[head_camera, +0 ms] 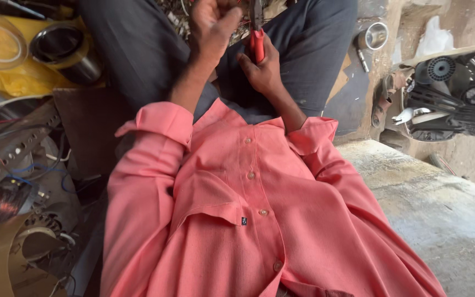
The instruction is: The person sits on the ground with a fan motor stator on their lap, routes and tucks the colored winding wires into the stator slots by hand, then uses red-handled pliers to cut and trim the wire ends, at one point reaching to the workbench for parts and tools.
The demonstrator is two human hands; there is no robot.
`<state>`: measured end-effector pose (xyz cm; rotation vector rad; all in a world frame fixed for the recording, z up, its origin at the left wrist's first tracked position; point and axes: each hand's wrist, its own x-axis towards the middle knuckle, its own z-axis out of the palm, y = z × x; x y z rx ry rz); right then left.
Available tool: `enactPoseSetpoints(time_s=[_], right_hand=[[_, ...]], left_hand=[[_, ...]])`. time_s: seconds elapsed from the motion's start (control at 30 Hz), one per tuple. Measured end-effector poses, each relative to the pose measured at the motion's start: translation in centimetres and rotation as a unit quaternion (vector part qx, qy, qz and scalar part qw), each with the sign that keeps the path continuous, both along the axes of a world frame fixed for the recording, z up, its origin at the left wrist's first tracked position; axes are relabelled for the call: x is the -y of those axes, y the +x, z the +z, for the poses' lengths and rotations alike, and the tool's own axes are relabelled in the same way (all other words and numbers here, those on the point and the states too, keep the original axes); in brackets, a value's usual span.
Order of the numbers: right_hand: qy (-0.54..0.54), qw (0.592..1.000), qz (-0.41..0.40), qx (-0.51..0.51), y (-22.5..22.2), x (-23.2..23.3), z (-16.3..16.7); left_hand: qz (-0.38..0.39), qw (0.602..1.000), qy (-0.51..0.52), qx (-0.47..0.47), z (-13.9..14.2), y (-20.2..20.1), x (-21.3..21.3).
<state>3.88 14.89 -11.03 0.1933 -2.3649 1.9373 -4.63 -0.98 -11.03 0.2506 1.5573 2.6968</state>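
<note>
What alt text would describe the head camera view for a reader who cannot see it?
The right hand grips red-handled pliers over the lap, while the left hand is raised beside it. A pink shirt fills the foreground, with metal cans on the left.

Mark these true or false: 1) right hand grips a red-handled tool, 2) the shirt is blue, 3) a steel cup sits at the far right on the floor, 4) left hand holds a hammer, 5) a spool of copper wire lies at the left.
1) True: the right hand grips a red-handled tool, likely pliers.
2) False: the shirt is salmon pink.
3) True: a steel cup sits on the floor at upper right.
4) False: the left hand is loosely closed by the tool's head; what it pinches is cut off by the frame edge.
5) True: a copper wire spool lies at the left.
</note>
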Motion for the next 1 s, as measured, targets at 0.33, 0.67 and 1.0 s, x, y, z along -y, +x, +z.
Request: enactPoseSetpoints(time_s=[0.33, 0.67, 1.0], right_hand=[[-0.147, 0.982, -0.036, 0.111, -0.1, -0.2, 0.1], [0.012, 0.996, -0.014, 0.083, 0.6, -0.4, 0.0], [-0.036, 0.996, 0.021, 0.082, 0.8, -0.2, 0.9]], left_hand=[[-0.038, 0.997, -0.007, 0.068, 3.2, -1.1, 2.7], [-0.071, 0.997, -0.026, 0.009, 2.0, -1.1, 1.6], [-0.046, 0.998, -0.033, -0.025, 3.3, -0.6, 1.4]])
